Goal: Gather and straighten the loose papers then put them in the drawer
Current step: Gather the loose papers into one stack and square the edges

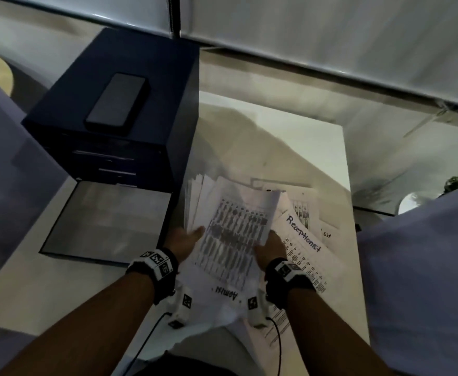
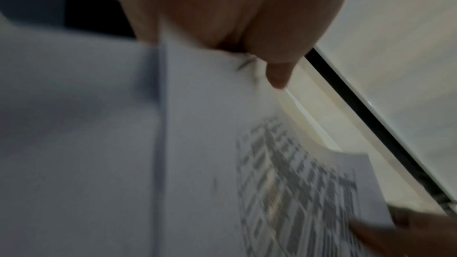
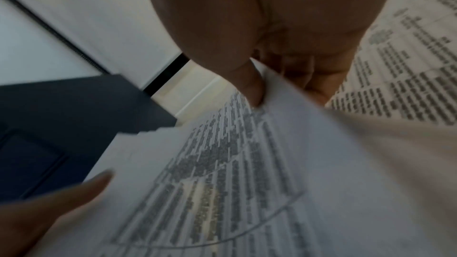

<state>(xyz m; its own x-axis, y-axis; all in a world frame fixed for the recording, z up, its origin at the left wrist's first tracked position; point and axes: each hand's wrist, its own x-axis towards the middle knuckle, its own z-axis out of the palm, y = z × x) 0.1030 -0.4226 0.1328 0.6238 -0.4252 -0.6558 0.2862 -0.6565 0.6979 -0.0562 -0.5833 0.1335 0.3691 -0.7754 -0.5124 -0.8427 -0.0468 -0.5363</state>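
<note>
L hand [image 1: 188, 241] + R hand [image 1: 269, 246] pinch paper stack [image 1: 233, 234] by its sides, above table's [image 1: 290, 137] near edge | "Receptionist" sheets [image 1: 303, 237] loose at right, ungathered | cabinet's bottom drawer [image 1: 105, 221] open, empty | stack uneven; squaring + stowing left

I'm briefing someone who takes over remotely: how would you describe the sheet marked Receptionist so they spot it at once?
Start at the dark drawer cabinet with a phone on top; right of it is a white table strewn with papers. Both hands hold a stack there, and the Receptionist sheet lies on the table beside the right hand. It alone bears that large handwritten word.
</note>
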